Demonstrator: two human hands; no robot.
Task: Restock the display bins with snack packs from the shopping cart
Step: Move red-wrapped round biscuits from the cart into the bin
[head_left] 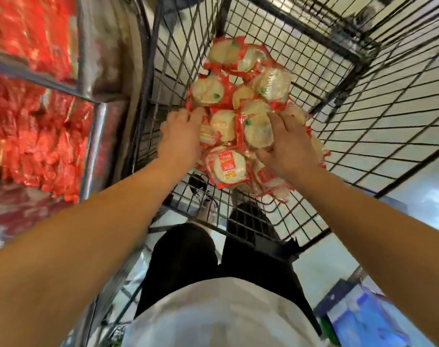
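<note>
A heap of snack packs [241, 106], red-edged clear wrappers with pale round crackers inside, lies in the black wire shopping cart [363, 126]. Both my arms reach down into the cart. My left hand [182, 136] lies on the heap's left side, its fingertips touching packs. My right hand [287, 146] lies on the right side with fingers spread over packs. One pack with a red label [227, 169] sits between my wrists. Whether either hand grips a pack is hidden by the hands themselves.
Display bins [33, 116] with metal dividers stand on the left, filled with red snack packs. The cart's wire walls rise on every side of the heap. My legs and shoes show through the cart's floor. A blue object [366, 319] lies at the lower right.
</note>
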